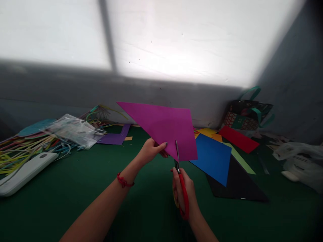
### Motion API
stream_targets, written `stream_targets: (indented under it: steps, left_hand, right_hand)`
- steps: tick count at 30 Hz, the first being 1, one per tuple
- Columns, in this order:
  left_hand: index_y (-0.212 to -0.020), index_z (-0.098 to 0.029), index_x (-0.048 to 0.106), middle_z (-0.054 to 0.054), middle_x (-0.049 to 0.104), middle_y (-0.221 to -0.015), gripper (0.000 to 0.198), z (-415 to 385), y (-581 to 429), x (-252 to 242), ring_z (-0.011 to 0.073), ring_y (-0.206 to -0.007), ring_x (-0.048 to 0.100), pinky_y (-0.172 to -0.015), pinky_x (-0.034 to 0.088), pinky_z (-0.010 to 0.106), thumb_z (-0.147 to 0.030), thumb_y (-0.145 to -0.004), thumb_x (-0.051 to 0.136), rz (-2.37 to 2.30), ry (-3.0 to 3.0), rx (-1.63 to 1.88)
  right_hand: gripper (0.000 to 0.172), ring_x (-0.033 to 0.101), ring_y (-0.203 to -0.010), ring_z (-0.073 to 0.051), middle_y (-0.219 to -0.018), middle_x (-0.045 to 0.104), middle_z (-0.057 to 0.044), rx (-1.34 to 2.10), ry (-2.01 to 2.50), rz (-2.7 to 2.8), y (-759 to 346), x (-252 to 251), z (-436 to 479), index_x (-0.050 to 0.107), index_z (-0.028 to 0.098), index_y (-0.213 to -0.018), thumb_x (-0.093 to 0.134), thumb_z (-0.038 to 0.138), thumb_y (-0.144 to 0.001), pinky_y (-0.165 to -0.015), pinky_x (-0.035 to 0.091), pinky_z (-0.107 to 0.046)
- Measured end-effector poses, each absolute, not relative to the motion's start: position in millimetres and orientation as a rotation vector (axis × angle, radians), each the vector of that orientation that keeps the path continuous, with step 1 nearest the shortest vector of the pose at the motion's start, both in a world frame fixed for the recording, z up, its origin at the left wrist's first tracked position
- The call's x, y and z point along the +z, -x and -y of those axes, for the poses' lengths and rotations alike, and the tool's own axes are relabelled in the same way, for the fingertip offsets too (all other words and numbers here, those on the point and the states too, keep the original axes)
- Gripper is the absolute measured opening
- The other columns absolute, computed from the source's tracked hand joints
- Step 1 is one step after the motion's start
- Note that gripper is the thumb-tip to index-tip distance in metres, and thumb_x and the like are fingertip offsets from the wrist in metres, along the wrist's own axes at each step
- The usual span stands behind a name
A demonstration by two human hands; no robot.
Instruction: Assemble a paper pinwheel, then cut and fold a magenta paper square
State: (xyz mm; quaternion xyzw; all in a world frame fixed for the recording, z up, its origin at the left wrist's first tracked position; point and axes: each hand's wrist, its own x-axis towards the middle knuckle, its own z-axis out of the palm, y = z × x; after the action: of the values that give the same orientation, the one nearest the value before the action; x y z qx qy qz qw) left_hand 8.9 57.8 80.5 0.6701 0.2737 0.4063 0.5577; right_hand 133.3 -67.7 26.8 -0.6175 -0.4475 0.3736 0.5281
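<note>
A magenta sheet of paper (166, 122) is held up above the green table in the middle of the view. My left hand (153, 149) pinches its lower edge, thumb on the near face and fingers behind. My right hand (185, 188) is wrapped round the red handles of a pair of scissors (184, 195), which point away from me. One blade lies in front of the paper near its lower right part, where the blades meet the lower edge. The other blade is mostly hidden behind the sheet.
Blue (214, 156), black (239, 181) and red sheets (238, 138) overlap on the right. Behind them stands a patterned bag (242, 116), with clear plastic (300, 158) at far right. Colourful strips (32, 148), a plastic sleeve (75, 129) and a white power strip (27, 173) lie left.
</note>
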Motion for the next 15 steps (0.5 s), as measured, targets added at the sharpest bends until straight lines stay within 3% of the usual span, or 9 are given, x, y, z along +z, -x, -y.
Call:
stream_targets:
  steps: [15]
  left_hand:
    - [-0.073,-0.008,0.059,0.008,0.065,-0.058,0.029,-60.9,-7.2,78.7,0.02,-0.052,0.064,-0.053,0.053,0.031,-0.037,-0.076,0.059,-0.678,-1.545,0.915]
  right_hand:
    - [0.036,0.033,-0.043,-0.008,-0.052,0.037,0.006,0.918,1.515,1.125,-136.6,22.3,66.1,0.047,0.021,-0.07,0.045,0.056,-0.08,-0.039,0.027,-0.02]
